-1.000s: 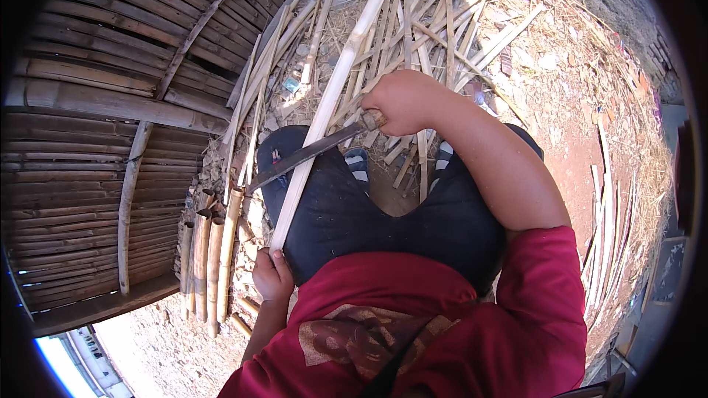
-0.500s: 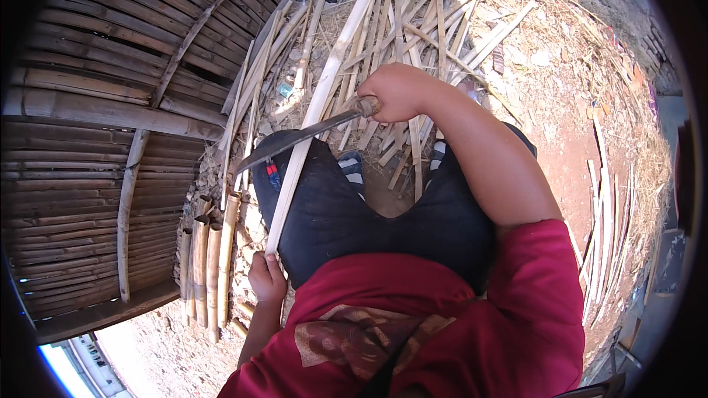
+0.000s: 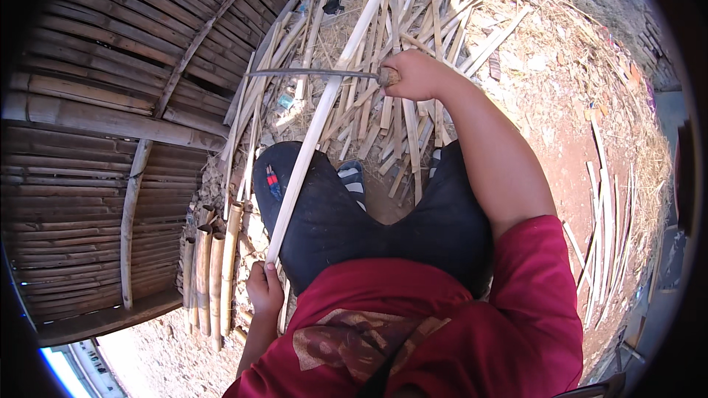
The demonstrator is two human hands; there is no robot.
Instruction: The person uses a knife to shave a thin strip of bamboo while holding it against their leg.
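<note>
A long pale bamboo strip (image 3: 304,155) slants across my left thigh, its far end above the pile on the ground. My left hand (image 3: 265,289) is closed on its near end, beside my left hip. In my right hand (image 3: 417,75) is the wooden handle of a machete (image 3: 317,71), gripped in a fist. The long dark blade points left and crosses the strip beyond my knees; whether its edge bites into the strip I cannot tell.
Split bamboo strips (image 3: 391,121) lie heaped on the ground ahead of my feet. A slatted bamboo wall (image 3: 88,140) rises on the left, with several cut bamboo poles (image 3: 216,280) standing at its foot. More thin strips (image 3: 606,232) lie to the right.
My right hand has carried the machete away from me along the strip, and the blade has swung from slanting toward my knee to nearly level. My left hand keeps its hold.
</note>
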